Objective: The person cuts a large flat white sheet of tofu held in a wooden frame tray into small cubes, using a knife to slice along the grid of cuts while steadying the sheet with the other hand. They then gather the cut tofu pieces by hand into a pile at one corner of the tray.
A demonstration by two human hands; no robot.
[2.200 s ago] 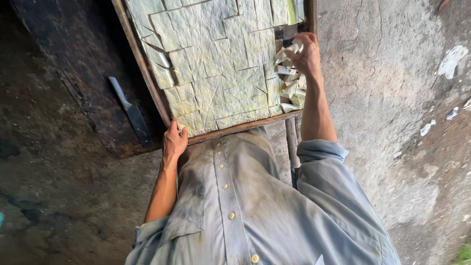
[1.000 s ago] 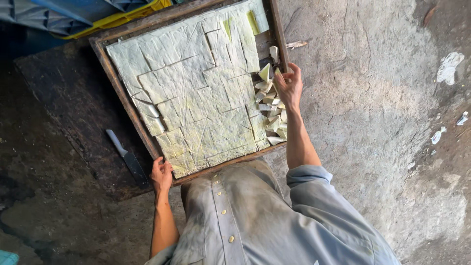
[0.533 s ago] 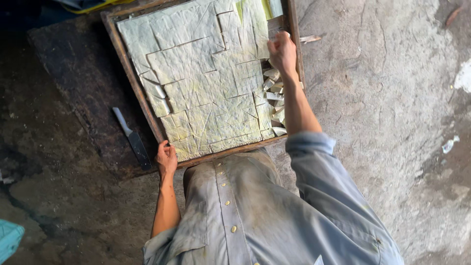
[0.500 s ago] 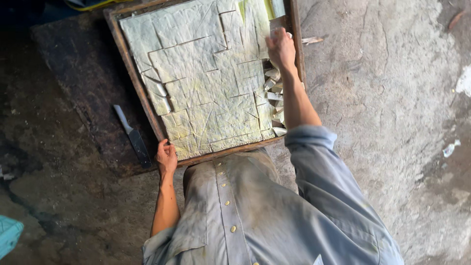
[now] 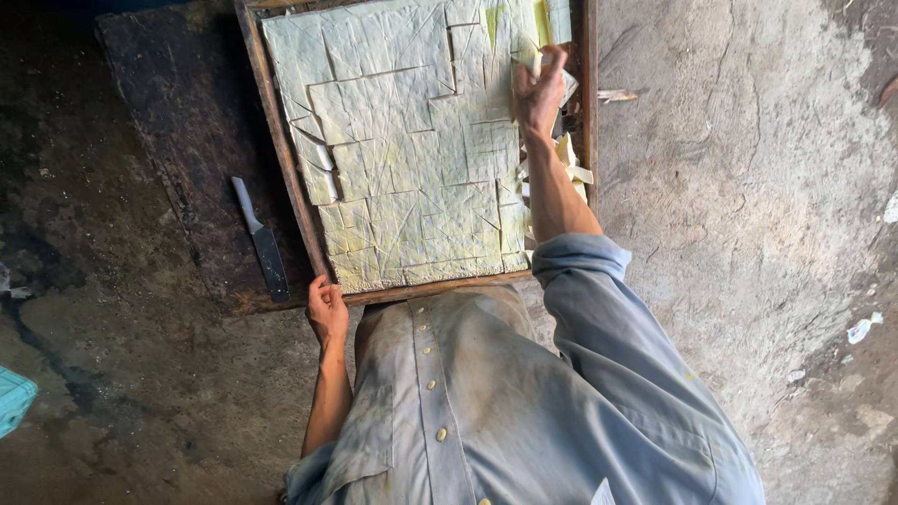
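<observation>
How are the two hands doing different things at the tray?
The left hand grips the near corner of the wooden tray, curled shut. The right hand reaches far across, pinching a pale scrap above the cut slabs. Its arm is stretched out; the left stays close. Both are bare.

A knife point(image 5: 262, 241) with a pale handle and dark blade lies flat on a dark, stained board point(image 5: 178, 140), just left of the wooden frame. The board sits on a rough concrete floor point(image 5: 748, 234), grey and cracked on the right, darker and damp-looking on the left. A turquoise object point(image 5: 13, 400) pokes in at the left edge. Small pale scraps point(image 5: 861, 329) dot the floor at far right.
</observation>
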